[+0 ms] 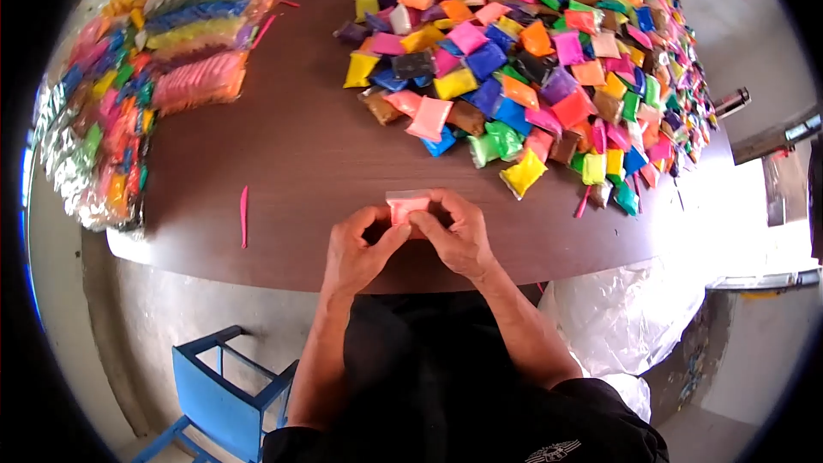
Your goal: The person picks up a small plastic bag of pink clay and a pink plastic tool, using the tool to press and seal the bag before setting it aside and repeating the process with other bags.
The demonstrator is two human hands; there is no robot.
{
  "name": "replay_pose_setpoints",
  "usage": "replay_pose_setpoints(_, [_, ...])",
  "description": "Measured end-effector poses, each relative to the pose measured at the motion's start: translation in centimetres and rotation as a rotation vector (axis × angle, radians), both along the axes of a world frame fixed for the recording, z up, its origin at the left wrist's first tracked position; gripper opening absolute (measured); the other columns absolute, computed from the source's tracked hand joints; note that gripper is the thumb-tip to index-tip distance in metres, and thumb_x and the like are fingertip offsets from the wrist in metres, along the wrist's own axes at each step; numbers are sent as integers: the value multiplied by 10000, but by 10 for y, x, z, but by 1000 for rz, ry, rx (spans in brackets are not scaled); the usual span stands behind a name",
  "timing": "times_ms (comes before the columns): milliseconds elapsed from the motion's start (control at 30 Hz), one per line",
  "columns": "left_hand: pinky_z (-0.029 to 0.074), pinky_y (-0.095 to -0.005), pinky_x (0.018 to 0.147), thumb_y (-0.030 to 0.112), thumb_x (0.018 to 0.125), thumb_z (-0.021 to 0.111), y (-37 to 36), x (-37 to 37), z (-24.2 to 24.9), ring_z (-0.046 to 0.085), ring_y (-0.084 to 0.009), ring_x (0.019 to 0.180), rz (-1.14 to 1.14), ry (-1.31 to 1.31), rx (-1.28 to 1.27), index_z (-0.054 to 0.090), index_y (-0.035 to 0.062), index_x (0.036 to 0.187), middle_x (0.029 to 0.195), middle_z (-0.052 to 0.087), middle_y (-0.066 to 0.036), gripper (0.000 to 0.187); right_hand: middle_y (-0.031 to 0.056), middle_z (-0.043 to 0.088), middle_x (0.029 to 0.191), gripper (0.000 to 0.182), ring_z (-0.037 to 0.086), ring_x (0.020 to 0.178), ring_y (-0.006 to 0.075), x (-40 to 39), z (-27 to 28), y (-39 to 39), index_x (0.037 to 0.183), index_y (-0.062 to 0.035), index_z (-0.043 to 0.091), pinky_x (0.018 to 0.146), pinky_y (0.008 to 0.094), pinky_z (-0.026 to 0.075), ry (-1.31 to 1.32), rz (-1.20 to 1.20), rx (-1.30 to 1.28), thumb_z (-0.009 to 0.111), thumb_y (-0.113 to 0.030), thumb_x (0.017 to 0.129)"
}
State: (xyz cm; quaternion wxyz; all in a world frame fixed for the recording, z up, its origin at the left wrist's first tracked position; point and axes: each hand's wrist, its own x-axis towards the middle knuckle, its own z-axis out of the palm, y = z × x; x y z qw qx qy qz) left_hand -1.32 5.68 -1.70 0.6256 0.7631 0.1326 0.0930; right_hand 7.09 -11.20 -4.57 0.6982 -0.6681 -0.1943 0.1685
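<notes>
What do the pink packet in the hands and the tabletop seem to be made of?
Pink packet: apparently thin clear plastic film around a soft pink filling; its edge looks glossy and translucent. Both hands pinch it. Tabletop: probably wood-look laminate, dark brown and smooth with a faint sheen; solid wood cannot be ruled out.

A small packing workshop for coloured modelling clay.

A dark brown wooden worktable (283, 154) carries a large heap of small clear plastic sachets of clay in many colours (549, 60), and stacked clear bags of finished multi-colour sets (137, 86) line its left side. Thin pink plastic sticks (244, 216) lie loose on the top. Beneath it are a bare concrete floor (171, 326), a blue wooden stool (227, 399) and a crumpled clear plastic sack (626, 317).
</notes>
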Motion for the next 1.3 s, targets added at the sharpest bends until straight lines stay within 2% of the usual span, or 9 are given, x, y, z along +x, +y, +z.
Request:
replay_pose_setpoints(133, [550, -311, 745, 181, 913, 812, 2, -2, 8, 703, -152, 826, -31, 3, 119, 755, -25, 1065, 908, 775, -106, 262, 87, 765, 1055, 245, 690, 955, 126, 1, -5, 1, 1184, 15, 697, 842, 312, 557, 58, 33, 56, 748, -111, 980])
replay_pose_setpoints(267, [551, -319, 740, 171, 927, 788, 4, 0, -6, 726, -171, 835, 35, 23, 172, 755, -18, 1062, 919, 784, -128, 235, 143, 759, 1066, 314, 725, 962, 222, 3, 3, 0, 1217, -3, 701, 864, 327, 559, -130, 53, 0, 770, -183, 969])
replay_pose_setpoints(333, [552, -322, 740, 169, 931, 780, 3, -2, -8, 731, -176, 838, 61, 38, 132, 754, -16, 1061, 921, 786, -131, 228, 163, 752, 1050, 335, 728, 935, 269, 1, 6, 0, 1221, -8, 701, 861, 332, 561, -77, 58, 17, 781, -204, 960])
replay_pose_setpoints(600, [554, -311, 751, 140, 947, 759, -2, 1, 6, 713, -139, 838, -49, -8, 180, 749, -26, 1084, 895, 782, -109, 216, 107, 768, 1043, 299, 700, 918, 162, 5, 5, -4, 1221, -7, 711, 793, 336, 573, 69, 57, 78, 771, -161, 971])
replay_pose_setpoints(733, [552, -302, 750, 140, 957, 749, -3, 1, 2, 702, -131, 828, -17, 31, 151, 746, -30, 1077, 898, 785, -95, 208, 114, 768, 1026, 314, 701, 899, 158, 7, 6, -1, 1215, -6, 712, 785, 332, 569, 142, 62, 129, 777, -192, 970])
replay_pose_setpoints(800, [548, -290, 746, 141, 970, 744, 2, 1, -8, 692, -121, 824, 19, 21, 106, 743, -36, 1053, 898, 781, -90, 196, 121, 767, 1015, 330, 698, 881, 143, 9, 6, 0, 1206, -5, 715, 774, 325, 566, -134, 28, 34, 779, -225, 968])
replay_pose_setpoints(933, [546, -285, 739, 162, 970, 766, 5, 0, -8, 688, -115, 825, 25, 19, 131, 740, -41, 1029, 891, 777, -85, 213, 124, 764, 994, 343, 694, 862, 133, 7, 3, 1, 1195, -6, 718, 763, 321, 562, -117, 18, 9, 781, -251, 964])
replay_pose_setpoints(1000, [544, -280, 743, 192, 959, 797, 4, 2, -2, 685, -113, 823, -11, 46, 206, 746, -38, 1033, 888, 776, -77, 247, 103, 763, 972, 302, 692, 849, 125, 7, 1, 0, 1187, -7, 719, 756, 309, 559, 47, 50, 65, 775, -207, 968])
replay_pose_setpoints(1300, [539, -295, 714, 132, 935, 793, -5, 3, -1, 700, -136, 786, 17, 41, 148, 764, -22, 1031, 861, 767, -113, 184, 77, 759, 975, 253, 713, 859, 117, 8, 12, -2, 1186, -1, 716, 778, 283, 566, 31, 26, 52, 754, -145, 982])
